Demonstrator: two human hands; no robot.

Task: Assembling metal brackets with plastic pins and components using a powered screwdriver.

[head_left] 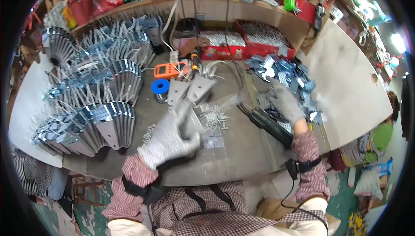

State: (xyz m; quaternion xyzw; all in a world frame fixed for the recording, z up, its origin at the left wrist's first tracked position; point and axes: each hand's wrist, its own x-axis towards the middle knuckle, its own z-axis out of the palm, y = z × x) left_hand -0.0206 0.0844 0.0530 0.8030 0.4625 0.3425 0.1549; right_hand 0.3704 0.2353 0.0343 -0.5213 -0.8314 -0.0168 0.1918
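My left hand, in a pale grey glove, hovers over the middle of the bench, smeared by motion. Its thumb stands apart from its stretched fingers. A grey metal plate shows between the thumb and fingers; it does not look gripped. Just beyond lie a heap of small silvery screws and two tapered metal brackets. My right hand, gloved too, reaches into the left side of a pile of small bluish metal plates. Its fingertips blend with the pile. A dark green power screwdriver lies beside that hand.
Rows of stacked metal brackets fill the bench's left side. An orange meter and a blue-topped spool stand near the middle. Red boxes of small metal parts line the back. Cables hang down over the bench.
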